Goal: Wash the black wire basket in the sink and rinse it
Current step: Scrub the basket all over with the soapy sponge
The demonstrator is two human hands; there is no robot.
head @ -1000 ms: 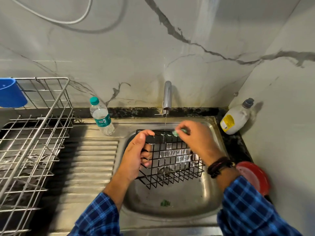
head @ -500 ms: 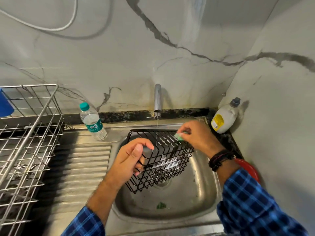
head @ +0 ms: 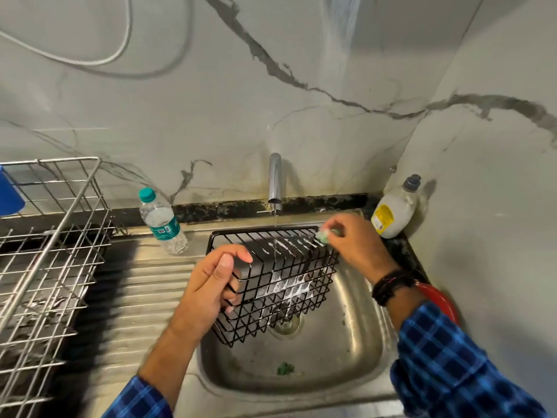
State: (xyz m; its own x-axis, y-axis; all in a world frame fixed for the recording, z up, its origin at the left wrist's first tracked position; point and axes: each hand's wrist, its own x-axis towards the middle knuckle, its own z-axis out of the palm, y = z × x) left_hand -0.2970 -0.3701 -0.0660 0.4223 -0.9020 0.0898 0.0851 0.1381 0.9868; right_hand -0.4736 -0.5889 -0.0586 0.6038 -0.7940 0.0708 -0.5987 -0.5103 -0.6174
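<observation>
The black wire basket is held tilted over the steel sink, with white soap foam on its wires. My left hand grips its left side, fingers curled through the wires. At the basket's far right corner my right hand pinches a small green scrubber against the rim. A thin stream of water falls from the tap onto the basket.
A clear water bottle with a teal cap stands on the drainboard left of the sink. A metal dish rack fills the left side. A soap bottle sits in the back right corner, a red object right of the sink. A green scrap lies in the sink.
My left hand turned the basket from lying flat-on to tilted, its far edge raised under the tap. My right hand with the scrubber shifted along the top rim to the far right corner.
</observation>
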